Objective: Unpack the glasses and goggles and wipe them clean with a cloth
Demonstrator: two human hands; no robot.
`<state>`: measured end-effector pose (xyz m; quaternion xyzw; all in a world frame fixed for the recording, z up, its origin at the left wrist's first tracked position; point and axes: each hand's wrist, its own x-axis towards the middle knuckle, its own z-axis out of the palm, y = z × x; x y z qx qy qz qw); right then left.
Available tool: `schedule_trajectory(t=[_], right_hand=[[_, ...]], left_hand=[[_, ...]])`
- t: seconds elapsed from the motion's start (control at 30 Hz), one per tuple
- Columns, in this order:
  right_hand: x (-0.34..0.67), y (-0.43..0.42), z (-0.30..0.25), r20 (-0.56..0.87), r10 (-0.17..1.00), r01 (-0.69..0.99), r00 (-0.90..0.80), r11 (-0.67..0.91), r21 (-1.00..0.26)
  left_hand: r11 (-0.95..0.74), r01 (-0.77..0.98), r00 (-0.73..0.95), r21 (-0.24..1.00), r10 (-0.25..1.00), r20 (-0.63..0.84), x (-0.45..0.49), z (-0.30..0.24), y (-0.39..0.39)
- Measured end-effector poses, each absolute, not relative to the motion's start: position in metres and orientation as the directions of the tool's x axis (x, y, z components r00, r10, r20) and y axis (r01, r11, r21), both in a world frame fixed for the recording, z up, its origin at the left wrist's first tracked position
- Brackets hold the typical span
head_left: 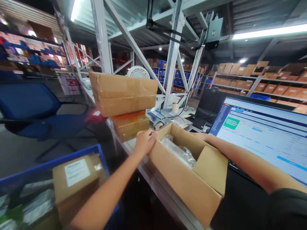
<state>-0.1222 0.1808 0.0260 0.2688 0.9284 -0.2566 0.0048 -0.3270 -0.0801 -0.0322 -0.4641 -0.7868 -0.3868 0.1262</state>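
An open cardboard box [182, 179] rests at the table's edge, tilted away from me. Clear plastic wrapping [178, 150] lies inside, around contents I cannot make out. My left hand [144, 142] is closed at the box's far left corner. Something small and dark shows by its thumb, too small to name. My right hand [200, 136] reaches along the far right side of the box, its fingers mostly hidden behind the wall. One end flap [211, 167] is folded inward at the near end.
Stacked cardboard boxes [127, 95] stand beyond my left hand. On the right is a lit monitor [259, 137]. A blue crate [100, 156] at lower left holds a labelled box [72, 179] and packets. A blue chair [31, 99] and a metal upright [172, 54] are nearby.
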Motion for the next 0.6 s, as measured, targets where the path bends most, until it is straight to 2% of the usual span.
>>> schedule_trajectory(t=[0.07, 0.13, 0.27, 0.33, 0.4, 0.43, 0.47, 0.53, 0.57, 0.6], right_hand=[[-0.124, 0.179, 0.034, -0.146, 0.479, 0.489, -0.866, 0.748, -0.449], [-0.121, 0.176, 0.05, -0.077, 0.471, 0.458, -0.879, 0.789, -0.41], [-0.096, 0.15, 0.082, 0.098, 0.382, 0.332, -0.919, 0.884, -0.331], [-0.075, 0.124, 0.087, 0.086, 0.272, 0.238, -0.959, 0.93, -0.28], [-0.048, 0.098, 0.089, 0.046, 0.141, 0.129, -0.989, 0.971, -0.204], [-0.032, 0.088, 0.091, 0.091, 0.126, 0.108, -0.988, 0.978, -0.178], [-0.016, 0.081, 0.094, 0.173, 0.14, 0.11, -0.975, 0.979, -0.171], [0.02, 0.075, 0.101, 0.351, 0.238, 0.163, -0.906, 0.959, -0.23], [0.038, 0.074, 0.102, 0.367, 0.276, 0.183, -0.888, 0.946, -0.268], [0.054, 0.074, 0.101, 0.313, 0.303, 0.209, -0.9, 0.931, -0.299]], left_hand=[[0.326, 0.76, -0.639, 0.562, 0.537, 0.551, -0.318, -0.055, -0.074], [0.347, 0.704, -0.705, 0.619, 0.446, 0.552, -0.311, -0.069, -0.069], [0.274, 0.728, -0.681, 0.629, 0.393, 0.617, -0.309, -0.063, -0.074], [0.209, 0.809, -0.584, 0.55, 0.395, 0.709, -0.308, -0.048, -0.084], [0.094, 0.927, -0.362, 0.362, 0.47, 0.805, -0.302, -0.032, -0.098], [0.019, 0.967, -0.225, 0.255, 0.535, 0.815, -0.299, -0.026, -0.104], [-0.056, 0.984, -0.104, 0.171, 0.599, 0.794, -0.295, -0.023, -0.108], [-0.153, 0.979, 0.006, 0.134, 0.682, 0.731, -0.287, -0.024, -0.114], [-0.169, 0.973, 0.004, 0.155, 0.69, 0.724, -0.285, -0.027, -0.114], [-0.177, 0.968, -0.013, 0.179, 0.676, 0.737, -0.283, -0.032, -0.113]])
